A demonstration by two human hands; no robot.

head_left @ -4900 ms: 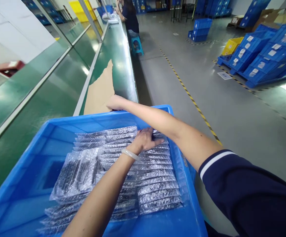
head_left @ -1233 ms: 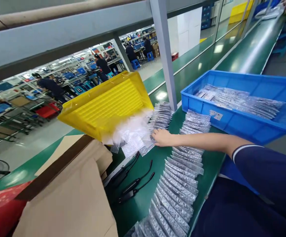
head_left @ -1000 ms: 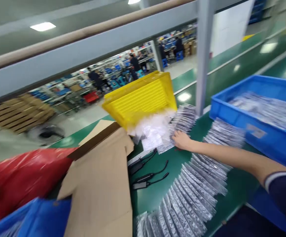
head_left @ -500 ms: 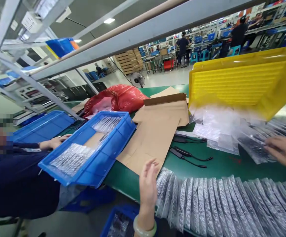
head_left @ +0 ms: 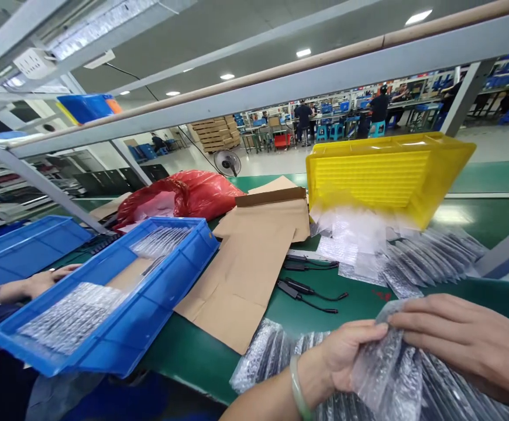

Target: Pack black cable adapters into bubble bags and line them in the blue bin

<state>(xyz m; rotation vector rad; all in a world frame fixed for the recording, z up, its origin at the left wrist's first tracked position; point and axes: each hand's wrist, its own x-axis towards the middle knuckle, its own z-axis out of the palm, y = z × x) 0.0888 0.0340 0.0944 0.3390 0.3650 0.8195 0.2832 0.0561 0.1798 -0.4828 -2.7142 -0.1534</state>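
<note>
1. The bubble-wrap packet (head_left: 384, 371) was grasped in the left hand (head_left: 344, 356); it was touched by the right hand (head_left: 465, 339), whose grip could not be told.
2. It was held over a packet row (head_left: 265, 356) on the desk (head_left: 182, 348).

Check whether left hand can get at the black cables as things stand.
Likely yes: the black cables lie uncovered, bare green bench between them and the left hand. But its grip is taken by a bubble-wrap bag.
</note>
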